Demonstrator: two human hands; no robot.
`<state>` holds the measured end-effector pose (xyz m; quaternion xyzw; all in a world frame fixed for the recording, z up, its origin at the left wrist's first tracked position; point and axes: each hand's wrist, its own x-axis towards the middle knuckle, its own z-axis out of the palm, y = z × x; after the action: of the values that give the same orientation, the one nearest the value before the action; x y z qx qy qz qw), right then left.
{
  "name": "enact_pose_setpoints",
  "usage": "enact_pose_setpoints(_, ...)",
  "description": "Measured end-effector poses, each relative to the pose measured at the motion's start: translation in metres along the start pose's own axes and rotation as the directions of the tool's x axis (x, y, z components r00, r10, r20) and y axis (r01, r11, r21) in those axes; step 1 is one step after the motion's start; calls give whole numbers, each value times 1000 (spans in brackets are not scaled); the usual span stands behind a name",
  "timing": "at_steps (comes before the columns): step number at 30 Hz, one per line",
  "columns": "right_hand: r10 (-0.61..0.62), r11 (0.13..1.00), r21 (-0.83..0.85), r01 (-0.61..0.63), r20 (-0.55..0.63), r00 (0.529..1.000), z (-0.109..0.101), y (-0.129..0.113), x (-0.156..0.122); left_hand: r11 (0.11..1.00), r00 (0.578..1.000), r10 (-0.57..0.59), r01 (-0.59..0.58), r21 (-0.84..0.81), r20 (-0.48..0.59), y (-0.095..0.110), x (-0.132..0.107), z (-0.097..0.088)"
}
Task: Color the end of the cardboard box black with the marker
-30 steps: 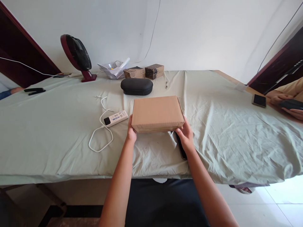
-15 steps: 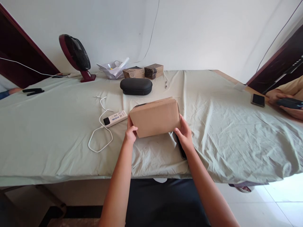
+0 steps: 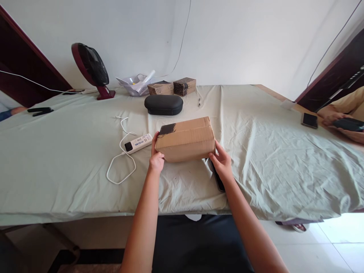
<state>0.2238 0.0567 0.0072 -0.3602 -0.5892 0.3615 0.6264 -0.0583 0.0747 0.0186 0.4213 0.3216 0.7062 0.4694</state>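
Holding the cardboard box [image 3: 185, 139] at both ends, we have our left hand [image 3: 157, 161] at 9 o'clock and right hand [image 3: 222, 163] at 3, each grip clamped on it. It sits tipped up on the bench [image 3: 57, 151], seemingly mid-turn and unopened; a power strip [image 3: 138, 142] lies just beside it.

The plain brown cardboard box [image 3: 185, 140] is closed and tipped up on its long near edge, so a narrow taped side faces upward. A black patch marks that side's ten o'clock corner. It sits on the pale green cloth at table centre.
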Motion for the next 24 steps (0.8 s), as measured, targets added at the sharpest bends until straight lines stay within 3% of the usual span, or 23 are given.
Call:
enact_pose_setpoints(7, -86, 991, -105, 82, -35, 996, -5, -2, 0, 996, 999, 24, -20, -86, 40, 4, 0, 3)
enact_pose_setpoints(11, -79, 981, -182, 69, -50, 996, -9, -6, -1, 995, 997, 75, -76, -62, -26, 2, 4, -1)
enact_pose_setpoints(19, 49, 998, 44, -51, 56, 997, 0, -15, -2, 994, 994, 97, -99, -50, -51, -10, 11, -9)
enact_pose_setpoints(24, 22, 999, 30, -22, 0, 1000, 2, -9, -2, 993, 990, 116, -116, 7, -86, -9, 9, -8)
